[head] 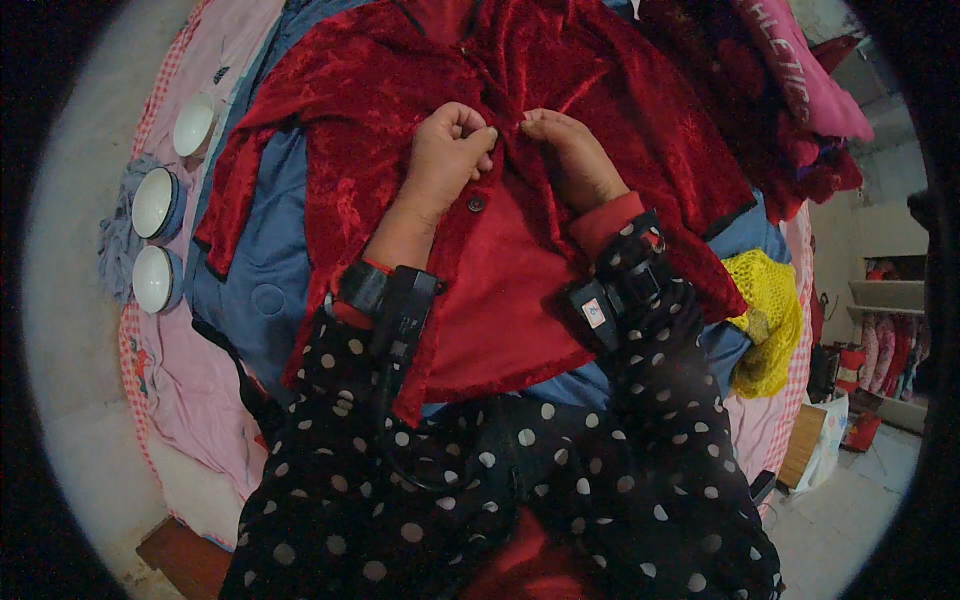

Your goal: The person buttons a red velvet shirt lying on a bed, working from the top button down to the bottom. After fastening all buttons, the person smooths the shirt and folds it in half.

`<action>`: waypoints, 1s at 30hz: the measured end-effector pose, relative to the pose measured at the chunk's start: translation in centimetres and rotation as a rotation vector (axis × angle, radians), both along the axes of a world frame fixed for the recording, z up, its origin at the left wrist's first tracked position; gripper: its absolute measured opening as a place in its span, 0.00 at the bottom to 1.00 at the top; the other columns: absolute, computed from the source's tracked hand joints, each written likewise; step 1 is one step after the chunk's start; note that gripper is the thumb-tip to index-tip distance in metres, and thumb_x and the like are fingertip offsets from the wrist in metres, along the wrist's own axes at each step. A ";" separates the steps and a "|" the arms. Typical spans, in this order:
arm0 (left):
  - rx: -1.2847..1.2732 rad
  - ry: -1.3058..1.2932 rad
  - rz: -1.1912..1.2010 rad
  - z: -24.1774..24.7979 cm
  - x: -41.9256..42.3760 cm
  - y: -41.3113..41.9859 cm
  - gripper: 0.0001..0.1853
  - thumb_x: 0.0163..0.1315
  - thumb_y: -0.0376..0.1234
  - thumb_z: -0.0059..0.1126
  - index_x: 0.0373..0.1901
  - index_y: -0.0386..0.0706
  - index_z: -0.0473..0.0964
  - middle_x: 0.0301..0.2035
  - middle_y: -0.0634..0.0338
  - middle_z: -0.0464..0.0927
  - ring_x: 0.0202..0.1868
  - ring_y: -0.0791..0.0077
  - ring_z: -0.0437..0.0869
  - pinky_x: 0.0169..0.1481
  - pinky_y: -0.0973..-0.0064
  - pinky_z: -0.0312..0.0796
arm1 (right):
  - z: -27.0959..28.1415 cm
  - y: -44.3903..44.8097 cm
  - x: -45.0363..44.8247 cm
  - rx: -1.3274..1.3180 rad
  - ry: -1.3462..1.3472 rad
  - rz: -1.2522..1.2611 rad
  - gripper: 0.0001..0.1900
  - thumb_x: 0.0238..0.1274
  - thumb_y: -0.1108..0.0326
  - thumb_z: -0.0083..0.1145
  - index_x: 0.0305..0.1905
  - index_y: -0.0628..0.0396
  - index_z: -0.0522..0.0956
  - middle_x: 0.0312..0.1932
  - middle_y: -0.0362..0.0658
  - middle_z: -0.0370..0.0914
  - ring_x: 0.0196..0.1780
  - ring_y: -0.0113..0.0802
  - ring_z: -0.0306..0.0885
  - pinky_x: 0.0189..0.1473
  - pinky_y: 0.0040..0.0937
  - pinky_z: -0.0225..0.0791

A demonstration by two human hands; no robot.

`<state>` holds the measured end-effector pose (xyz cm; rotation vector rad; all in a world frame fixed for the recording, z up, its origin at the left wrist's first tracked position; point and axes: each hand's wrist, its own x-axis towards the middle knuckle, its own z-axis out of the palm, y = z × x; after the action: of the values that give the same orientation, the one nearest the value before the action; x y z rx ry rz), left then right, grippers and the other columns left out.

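A red crushed-velvet garment [352, 172] with long sleeves lies spread before me, its front partly open over a smoother red lining [502, 277]. My left hand [454, 150] pinches one front edge between thumb and curled fingers, just above a dark round button [475, 203]. Close by on the right, my right hand [562, 146] grips the opposite velvet edge with its fingertips; its thumb is mostly hidden. The two hands are a small gap apart. Beneath the garment lies blue cloth [270, 225].
White-lined bowls [154, 202] stand on the pink bedding [195, 390] at the left. A yellow knitted item [772, 322] lies at the right, below a pile with a pink lettered cloth [795, 75]. Clothes [892, 352] hang at the far right.
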<state>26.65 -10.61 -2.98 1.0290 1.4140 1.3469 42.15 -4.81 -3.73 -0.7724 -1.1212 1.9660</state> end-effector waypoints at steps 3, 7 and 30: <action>0.080 0.010 0.037 0.1 0.2 -0.1 0.05 0.55 0.28 0.56 0.30 0.41 0.69 0.21 0.66 0.72 0.19 0.84 0.73 0.20 0.86 0.64 | 0.1 -0.1 0.1 -0.036 0.021 -0.008 0.05 0.55 0.71 0.51 0.36 0.58 0.74 0.33 0.37 0.74 0.37 0.24 0.71 0.42 0.21 0.64; 0.143 0.043 0.017 0.0 0.6 -0.4 0.05 0.54 0.26 0.56 0.29 0.41 0.69 0.21 0.66 0.72 0.21 0.85 0.72 0.23 0.86 0.65 | 0.2 -0.2 0.0 -0.026 0.026 -0.005 0.04 0.54 0.73 0.52 0.35 0.58 0.74 0.32 0.37 0.75 0.36 0.24 0.72 0.42 0.22 0.65; 0.197 0.369 0.003 -1.3 0.8 -0.1 0.05 0.52 0.24 0.54 0.29 0.40 0.70 0.22 0.67 0.71 0.23 0.85 0.69 0.28 0.83 0.64 | -0.9 -0.3 -0.9 0.307 -0.174 -0.068 0.04 0.52 0.71 0.56 0.33 0.58 0.75 0.28 0.33 0.74 0.31 0.19 0.69 0.34 0.19 0.65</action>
<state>27.50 -10.68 -4.29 1.4649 1.5686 1.3663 41.22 -5.14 -4.65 -0.8137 -1.4392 1.6429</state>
